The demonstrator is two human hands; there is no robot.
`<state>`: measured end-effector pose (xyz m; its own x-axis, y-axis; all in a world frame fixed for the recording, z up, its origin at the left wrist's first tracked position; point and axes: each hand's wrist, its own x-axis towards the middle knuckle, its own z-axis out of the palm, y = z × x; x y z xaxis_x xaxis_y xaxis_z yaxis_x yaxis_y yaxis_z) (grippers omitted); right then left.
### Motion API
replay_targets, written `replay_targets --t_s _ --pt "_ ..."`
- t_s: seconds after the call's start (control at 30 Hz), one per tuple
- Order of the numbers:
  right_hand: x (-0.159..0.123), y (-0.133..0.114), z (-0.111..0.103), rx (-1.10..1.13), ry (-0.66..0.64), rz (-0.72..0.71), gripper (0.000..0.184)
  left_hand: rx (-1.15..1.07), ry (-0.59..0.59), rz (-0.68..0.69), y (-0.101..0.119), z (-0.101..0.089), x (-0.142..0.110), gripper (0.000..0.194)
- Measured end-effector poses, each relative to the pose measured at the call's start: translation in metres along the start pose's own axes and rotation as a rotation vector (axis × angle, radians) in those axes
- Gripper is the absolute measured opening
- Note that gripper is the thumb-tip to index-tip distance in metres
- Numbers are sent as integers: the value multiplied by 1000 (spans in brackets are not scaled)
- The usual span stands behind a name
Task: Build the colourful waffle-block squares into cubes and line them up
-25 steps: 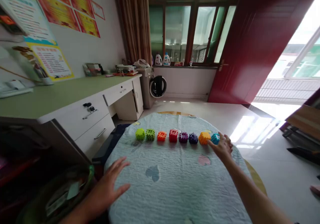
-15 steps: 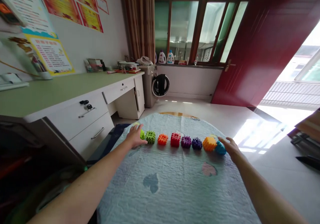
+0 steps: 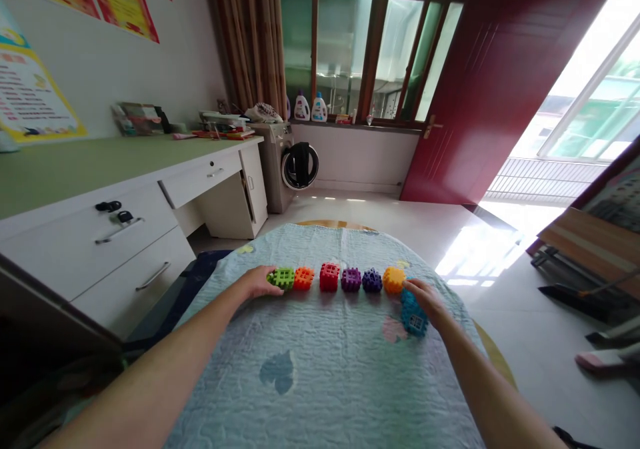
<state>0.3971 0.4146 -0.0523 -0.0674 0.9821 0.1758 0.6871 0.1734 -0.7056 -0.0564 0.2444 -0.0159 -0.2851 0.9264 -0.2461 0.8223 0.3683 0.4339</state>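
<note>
A row of toy blocks runs across the cloth. My left hand (image 3: 257, 282) curls around the left end, over a lime green block (image 3: 271, 277) that it mostly hides. That block presses against a green block (image 3: 285, 277), which touches an orange block (image 3: 304, 278). Then come a red block (image 3: 329, 277), a purple block (image 3: 351, 279), a dark blue block (image 3: 372, 280) and a yellow block (image 3: 394, 279). My right hand (image 3: 425, 297) reaches with stretched fingers beside the yellow block and over light blue blocks (image 3: 415, 320), which stick out toward me; its thumb is hidden.
A pale blue cloth (image 3: 340, 375) covers the round table. Left stands a desk (image 3: 165, 169) with drawers, and behind it a washing machine (image 3: 275, 162) with its door ajar. A red door (image 3: 480, 102) stands at the right, near a wooden piece of furniture (image 3: 590, 249).
My left hand has moved in to the row's left end, and the green block now touches the orange one. My right hand has shifted closer, and the light blue blocks have swung out of line toward me.
</note>
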Motion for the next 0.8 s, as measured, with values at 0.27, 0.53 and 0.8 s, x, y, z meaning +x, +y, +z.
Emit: replay_targets --t_s 0.27,0.53,0.8 --pt "-56 -16 15 97 -23 -186 26 268 216 234 35 27 -65 32" --pt "-151 -83 25 118 -321 -447 20 81 112 496 86 72 -132 24" --pt "-120 -110 5 289 -353 -465 15 -101 323 654 108 64 -145 11"
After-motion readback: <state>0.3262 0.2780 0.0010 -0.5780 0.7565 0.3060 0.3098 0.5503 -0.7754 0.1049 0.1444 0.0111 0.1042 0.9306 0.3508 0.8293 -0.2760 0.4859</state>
